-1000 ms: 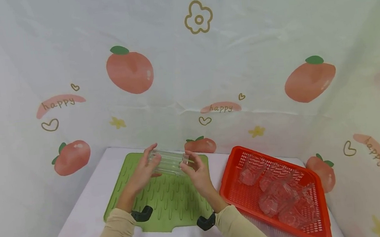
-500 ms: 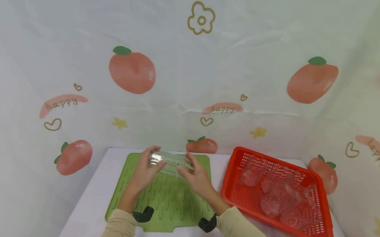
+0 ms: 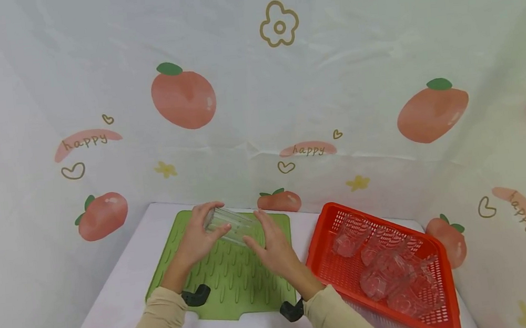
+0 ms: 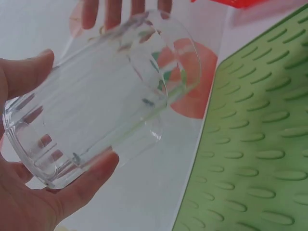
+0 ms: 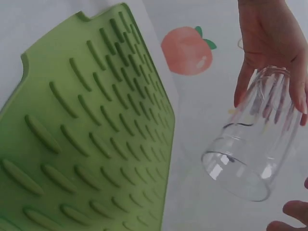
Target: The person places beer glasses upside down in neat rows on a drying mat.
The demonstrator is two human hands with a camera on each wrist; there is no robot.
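White cloth printed with red fruit (image 3: 183,100) hangs behind a pale table (image 3: 123,288), which carries a green mat (image 3: 236,280) with raised ridges and, to the right, a red basket (image 3: 325,255) containing several clear glasses (image 3: 387,268). Another clear glass, the held glass (image 4: 106,101), is raised above the far part of the mat, aslant, its rim toward the right. Left hand (image 3: 198,239): thumb and fingers curled round the base end, gripping it. Right hand (image 3: 275,244): fingers and thumb parted wide, holding nothing, near the rim but apart from it, as the right wrist view shows. Compared with 1 s earlier, when the 2 hands held opposite ends and the held glass was closer to level, the right hand has let go. Judged from this, the left hand alone now bears the weight, and the right hand is free.
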